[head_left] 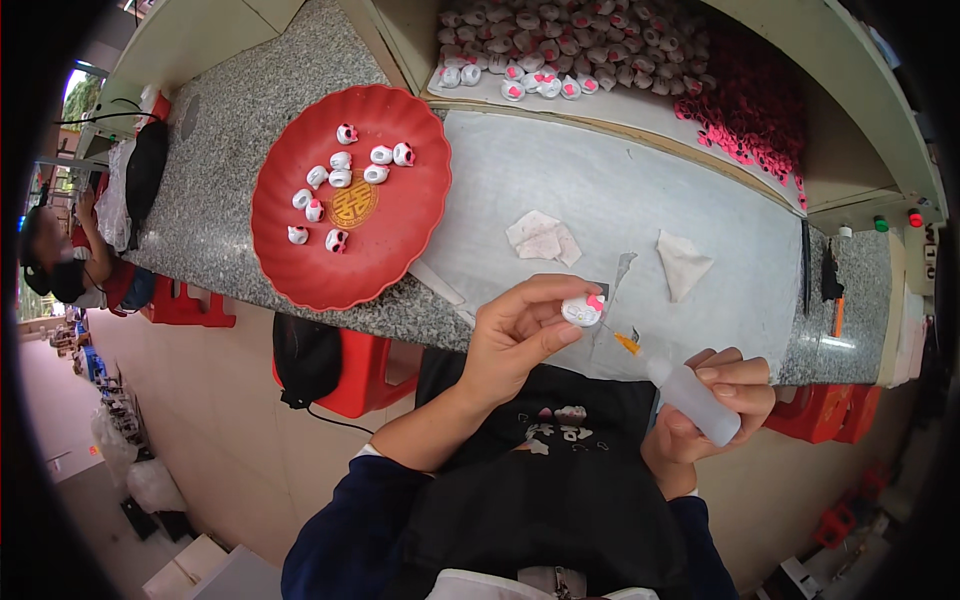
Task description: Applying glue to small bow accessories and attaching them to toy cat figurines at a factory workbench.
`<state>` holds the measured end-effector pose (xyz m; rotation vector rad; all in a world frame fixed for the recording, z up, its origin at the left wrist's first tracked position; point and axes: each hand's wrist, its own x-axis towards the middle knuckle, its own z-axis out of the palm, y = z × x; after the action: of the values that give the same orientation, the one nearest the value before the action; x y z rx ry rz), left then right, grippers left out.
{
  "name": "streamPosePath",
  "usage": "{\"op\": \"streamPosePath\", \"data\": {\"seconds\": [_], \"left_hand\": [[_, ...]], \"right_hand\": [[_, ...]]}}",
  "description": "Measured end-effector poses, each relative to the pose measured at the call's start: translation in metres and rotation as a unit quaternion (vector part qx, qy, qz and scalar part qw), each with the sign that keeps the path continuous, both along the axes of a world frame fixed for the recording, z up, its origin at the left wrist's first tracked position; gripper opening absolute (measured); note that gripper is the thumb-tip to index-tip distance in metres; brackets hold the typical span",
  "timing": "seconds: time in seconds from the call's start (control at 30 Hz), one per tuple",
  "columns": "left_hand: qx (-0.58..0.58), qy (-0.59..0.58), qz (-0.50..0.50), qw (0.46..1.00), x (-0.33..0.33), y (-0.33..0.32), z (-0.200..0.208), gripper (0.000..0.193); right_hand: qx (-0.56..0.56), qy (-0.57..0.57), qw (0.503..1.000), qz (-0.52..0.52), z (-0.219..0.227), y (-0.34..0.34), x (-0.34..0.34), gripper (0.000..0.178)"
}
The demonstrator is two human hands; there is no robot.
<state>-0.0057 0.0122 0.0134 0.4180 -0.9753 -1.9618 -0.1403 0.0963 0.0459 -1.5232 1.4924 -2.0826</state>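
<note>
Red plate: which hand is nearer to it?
Left. The left hand, pinching a small white piece, is below and right of the red plate; the right hand, holding a bottle, is farther right.

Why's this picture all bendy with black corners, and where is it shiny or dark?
Head view: the fisheye lens bends straight edges and leaves black corners; light glints on the counter at right; shadow dims the pink pile; the white charm in the left hand looks fairly clear.
</note>
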Motion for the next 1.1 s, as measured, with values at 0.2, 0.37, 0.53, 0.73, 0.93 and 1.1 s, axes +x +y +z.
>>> {"op": "streamPosePath", "data": {"seconds": [0.2, 0.37, 0.53, 0.73, 0.93, 1.1], "left_hand": [[0.023, -0.029, -0.019, 0.999, 0.0013, -0.0001, 0.001, 0.035], [0.034, -0.031, -0.023, 0.999, 0.0007, 0.0004, 0.0024, 0.035], [0.022, -0.033, -0.026, 0.999, 0.0, 0.0008, 0.0023, 0.035], [-0.016, -0.054, -0.009, 0.998, 0.0009, 0.0012, 0.0013, 0.035], [0.011, -0.038, -0.014, 0.999, 0.0018, 0.0014, 0.0022, 0.035], [0.006, -0.042, -0.016, 0.999, 0.0005, 0.001, 0.0022, 0.035]], "right_hand": [[-0.01, 0.03, 0.999, 0.021, -0.0008, 0.0007, 0.0015, 0.042], [-0.009, 0.015, 1.0, 0.022, -0.003, 0.0016, 0.0022, 0.042], [-0.006, 0.004, 1.0, 0.013, -0.0029, 0.0027, 0.0034, 0.042], [0.001, 0.006, 1.0, 0.016, -0.0019, 0.0041, 0.0024, 0.041], [-0.002, 0.018, 0.999, 0.033, 0.001, 0.0014, -0.0008, 0.039], [-0.021, 0.004, 1.0, 0.007, -0.0034, 0.0008, 0.0043, 0.038]]}}
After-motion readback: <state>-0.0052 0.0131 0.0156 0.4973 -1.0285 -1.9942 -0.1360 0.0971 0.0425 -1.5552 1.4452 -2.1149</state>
